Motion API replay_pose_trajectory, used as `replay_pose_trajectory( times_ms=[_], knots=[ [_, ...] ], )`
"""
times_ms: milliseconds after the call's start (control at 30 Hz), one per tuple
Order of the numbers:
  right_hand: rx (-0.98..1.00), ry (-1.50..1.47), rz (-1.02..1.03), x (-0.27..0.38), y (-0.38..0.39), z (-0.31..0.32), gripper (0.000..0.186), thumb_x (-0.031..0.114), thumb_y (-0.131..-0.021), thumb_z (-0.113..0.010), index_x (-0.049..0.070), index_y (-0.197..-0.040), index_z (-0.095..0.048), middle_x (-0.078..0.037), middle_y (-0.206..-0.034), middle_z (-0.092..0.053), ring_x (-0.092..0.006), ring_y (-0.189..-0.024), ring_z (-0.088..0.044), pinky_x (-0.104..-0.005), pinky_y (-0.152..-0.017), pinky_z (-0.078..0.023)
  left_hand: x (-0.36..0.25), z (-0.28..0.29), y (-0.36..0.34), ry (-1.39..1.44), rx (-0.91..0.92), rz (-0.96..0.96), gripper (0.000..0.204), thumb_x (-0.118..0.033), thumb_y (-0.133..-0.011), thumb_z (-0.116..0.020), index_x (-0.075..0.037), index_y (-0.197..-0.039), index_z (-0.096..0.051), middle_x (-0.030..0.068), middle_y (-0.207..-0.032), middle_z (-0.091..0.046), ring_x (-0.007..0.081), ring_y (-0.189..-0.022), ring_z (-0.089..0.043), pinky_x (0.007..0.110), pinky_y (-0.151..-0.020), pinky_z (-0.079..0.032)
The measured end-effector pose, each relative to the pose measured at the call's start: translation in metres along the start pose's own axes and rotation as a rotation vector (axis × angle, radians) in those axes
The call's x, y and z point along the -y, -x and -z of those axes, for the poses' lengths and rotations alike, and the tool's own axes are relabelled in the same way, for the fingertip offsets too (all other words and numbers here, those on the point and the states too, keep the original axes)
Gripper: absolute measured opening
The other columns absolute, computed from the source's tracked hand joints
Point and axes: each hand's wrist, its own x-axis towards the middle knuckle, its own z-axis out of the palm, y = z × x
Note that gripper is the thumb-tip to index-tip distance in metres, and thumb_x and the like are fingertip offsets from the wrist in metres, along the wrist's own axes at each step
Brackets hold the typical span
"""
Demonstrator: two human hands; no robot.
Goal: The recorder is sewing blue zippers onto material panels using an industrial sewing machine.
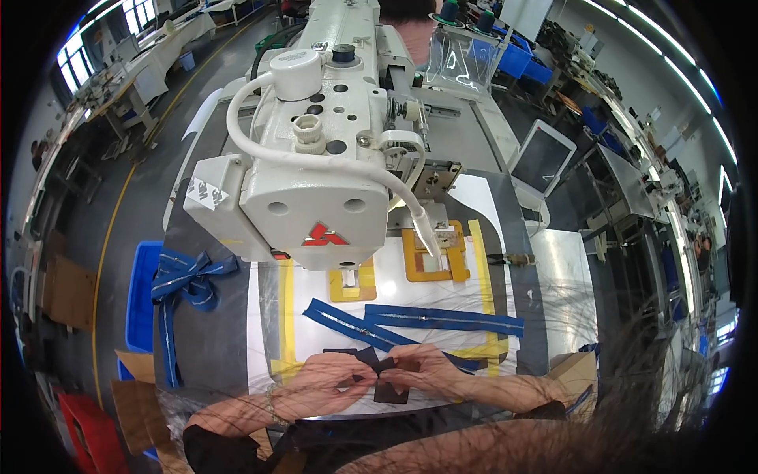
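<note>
Hair [632, 419] overhangs; fingers [409, 357] hold dark fabric [391, 393], end bodyward.

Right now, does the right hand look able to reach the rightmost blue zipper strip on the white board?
Probably yes: the right hand is close to that blue zipper strip, and nothing tall stands between them. It holds a dark fabric piece, which may need releasing first.

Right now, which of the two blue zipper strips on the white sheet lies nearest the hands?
The slanting strip, angled down toward the right hand; the nearly level strip lies farther off, toward the machine.
</note>
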Motion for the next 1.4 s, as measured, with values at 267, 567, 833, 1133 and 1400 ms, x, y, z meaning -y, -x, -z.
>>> replay_pose_trajectory(
  times_ms=[267, 567, 833, 1133, 1400],
  knots=[
    [0.231, -0.169, -0.288, 0.005, -0.021, 0.01, 0.024, 0.02, -0.086, -0.066, 0.005, -0.072, -0.052, -0.004, -0.062, -0.06, -0.0051, -0.046, -0.049, -0.0179, -0.042, -0.034, 0.026, 0.025, -0.012, 0.208, 0.421, -0.092, 0.034, -0.012, -0.063, -0.083, -0.003, -0.093, -0.068, 0.0091, -0.086, -0.068, 0.0219, -0.079, -0.066, 0.03, -0.068, -0.054],
    [0.248, -0.243, -0.3, -0.01, -0.033, 0.011, 0.028, 0.021, -0.083, -0.069, 0.006, -0.067, -0.051, -0.006, -0.06, -0.06, -0.0058, -0.044, -0.051, -0.0177, -0.04, -0.034, 0.056, 0.027, -0.01, 0.448, 0.362, -0.044, 0.03, -0.002, -0.075, -0.072, -0.004, -0.104, -0.064, 0.0084, -0.09, -0.064, 0.0156, -0.077, -0.061, 0.025, -0.067, -0.05],
    [0.038, -0.122, -0.128, -0.012, -0.025, 0.0, 0.02, 0.014, -0.086, -0.065, 0.002, -0.074, -0.054, -0.006, -0.066, -0.062, -0.0061, -0.054, -0.058, -0.0179, -0.047, -0.042, 0.036, 0.019, -0.007, 0.414, 0.239, 0.281, 0.016, -0.004, -0.068, -0.074, -0.004, -0.084, -0.072, 0.0047, -0.085, -0.069, 0.0187, -0.085, -0.063, 0.027, -0.075, -0.051],
    [-0.09, 0.27, 0.225, -0.001, -0.015, -0.008, 0.028, 0.012, -0.084, -0.067, -0.002, -0.105, -0.056, -0.01, -0.084, -0.066, -0.0118, -0.077, -0.065, -0.0242, -0.067, -0.051, 0.025, 0.007, -0.006, 0.206, -0.094, 0.106, 0.018, 0.002, -0.063, -0.079, 0.0, -0.061, -0.061, 0.0088, -0.069, -0.066, 0.0211, -0.07, -0.064, 0.03, -0.065, -0.053],
    [-0.167, 0.376, 0.201, -0.007, -0.02, -0.016, 0.024, 0.016, -0.079, -0.073, 0.0, -0.093, -0.062, -0.009, -0.082, -0.067, -0.0137, -0.074, -0.066, -0.0234, -0.065, -0.052, 0.028, 0.003, -0.005, 0.266, -0.151, 0.19, 0.019, 0.003, -0.063, -0.08, 0.002, -0.059, -0.061, 0.0112, -0.065, -0.064, 0.0203, -0.063, -0.063, 0.029, -0.06, -0.052]
  ],
)
